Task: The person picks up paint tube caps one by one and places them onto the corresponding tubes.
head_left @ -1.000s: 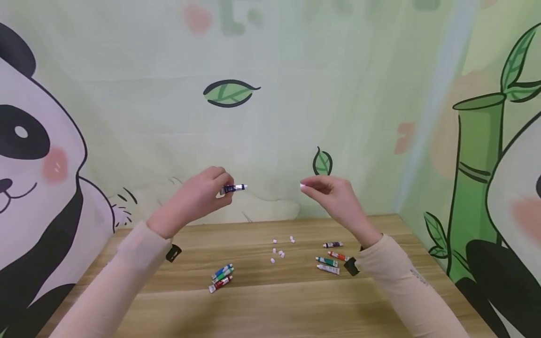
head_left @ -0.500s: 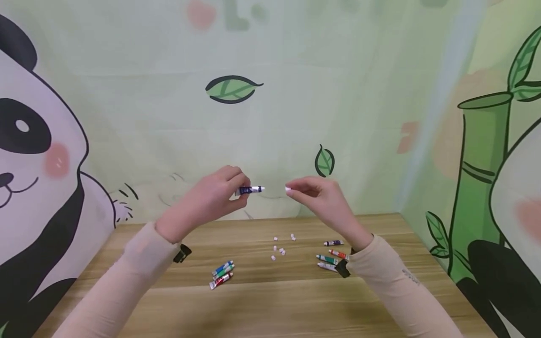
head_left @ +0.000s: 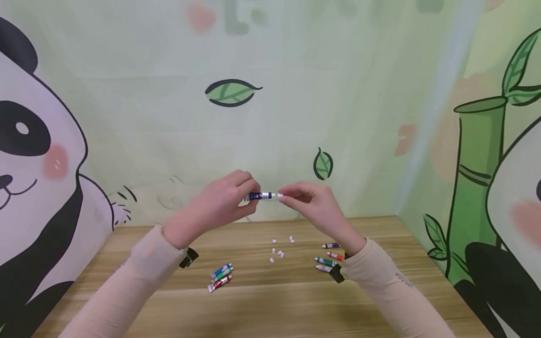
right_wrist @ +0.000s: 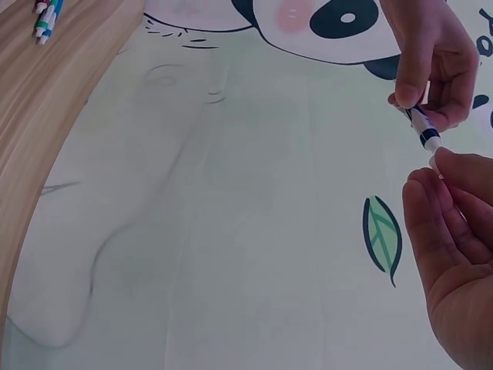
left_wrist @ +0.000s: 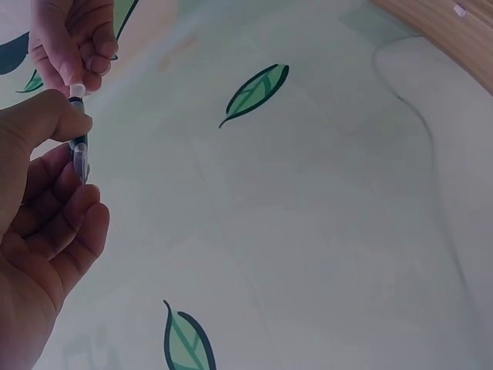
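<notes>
My left hand (head_left: 220, 202) pinches a dark blue paint tube (head_left: 261, 195) by its body above the table, its white nozzle pointing right. Between thumb and fingertip, my right hand (head_left: 314, 199) holds a small white cap (head_left: 280, 195) right at that nozzle. In the head view cap and nozzle look nearly in line; whether they touch I cannot tell. The left wrist view shows the tube (left_wrist: 80, 150) between thumb and fingers, with the other hand at its tip. In the right wrist view the cap is mostly hidden by my fingertips.
Several loose white caps (head_left: 281, 254) lie scattered mid-table (head_left: 270, 305). Left of them sit a blue tube (head_left: 221, 270), a green tube (head_left: 224, 274) and a red tube (head_left: 220, 283). At right lie a purple tube (head_left: 331, 245), an orange tube (head_left: 335, 256) and others, partly behind the right wrist.
Both hands have come together: the left hand moved right with the paint tube, and the right hand moved left with the cap until it reached the nozzle.
</notes>
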### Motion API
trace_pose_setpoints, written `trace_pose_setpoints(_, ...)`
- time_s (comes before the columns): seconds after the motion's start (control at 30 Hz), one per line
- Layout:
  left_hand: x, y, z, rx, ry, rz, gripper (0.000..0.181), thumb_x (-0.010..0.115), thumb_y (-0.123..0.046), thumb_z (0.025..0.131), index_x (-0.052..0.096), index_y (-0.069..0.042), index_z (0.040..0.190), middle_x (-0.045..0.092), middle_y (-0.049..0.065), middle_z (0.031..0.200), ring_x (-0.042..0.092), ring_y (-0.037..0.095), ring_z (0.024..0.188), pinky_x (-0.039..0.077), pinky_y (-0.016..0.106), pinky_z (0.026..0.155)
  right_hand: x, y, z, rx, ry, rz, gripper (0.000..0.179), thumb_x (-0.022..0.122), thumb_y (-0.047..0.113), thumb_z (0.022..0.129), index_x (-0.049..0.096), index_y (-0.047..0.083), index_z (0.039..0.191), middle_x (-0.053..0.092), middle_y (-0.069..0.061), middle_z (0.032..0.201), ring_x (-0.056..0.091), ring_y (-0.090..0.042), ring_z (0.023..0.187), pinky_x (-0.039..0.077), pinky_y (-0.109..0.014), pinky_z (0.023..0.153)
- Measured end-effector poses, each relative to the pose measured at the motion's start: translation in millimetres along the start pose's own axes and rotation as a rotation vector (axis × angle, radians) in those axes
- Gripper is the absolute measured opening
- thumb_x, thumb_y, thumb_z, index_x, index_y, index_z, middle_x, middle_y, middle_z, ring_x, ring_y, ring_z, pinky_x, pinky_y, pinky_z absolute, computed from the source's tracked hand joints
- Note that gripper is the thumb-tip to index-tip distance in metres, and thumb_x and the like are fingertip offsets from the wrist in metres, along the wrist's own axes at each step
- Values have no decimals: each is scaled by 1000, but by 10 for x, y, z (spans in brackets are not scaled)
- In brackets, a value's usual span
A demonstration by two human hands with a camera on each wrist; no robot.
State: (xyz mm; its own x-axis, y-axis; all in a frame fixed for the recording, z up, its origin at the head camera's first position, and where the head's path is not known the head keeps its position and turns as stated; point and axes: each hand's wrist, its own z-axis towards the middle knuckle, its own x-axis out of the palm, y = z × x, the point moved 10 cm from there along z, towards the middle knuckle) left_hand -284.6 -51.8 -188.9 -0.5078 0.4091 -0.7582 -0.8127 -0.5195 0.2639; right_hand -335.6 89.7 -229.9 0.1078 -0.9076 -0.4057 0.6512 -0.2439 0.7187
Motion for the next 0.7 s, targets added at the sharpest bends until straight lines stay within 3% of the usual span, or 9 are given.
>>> trace_pose_setpoints(0.13, 4, -46, 11, -1, 5, -2, 19, 80, -8, 83, 67, -2, 96, 62, 4, 91, 54, 15, 80, 52, 22, 68, 26, 8, -19, 5, 1, 16, 20, 76, 22, 92, 77, 11, 109, 75, 1, 101, 72, -24, 92, 58, -33, 79)
trace_pose_setpoints(0.4, -16, -126, 17, 6, 8, -3, 19, 80, -9, 83, 67, -3, 95, 62, 3, 90, 53, 14, 80, 51, 22, 68, 32, 55, -68, -9, 3, 12, 19, 75, 23, 93, 77, 11, 108, 75, 2, 100, 71, -18, 90, 58, -33, 77)
trace_pose_setpoints(0.7, -44, -184, 3, 16, -38, -14, 18, 80, -8, 83, 67, -3, 94, 62, 3, 90, 54, 14, 80, 51, 21, 67, 38, 75, -117, 14, 7, 29, 17, 75, 24, 93, 77, 13, 106, 75, 1, 99, 70, -22, 88, 57, -31, 73)
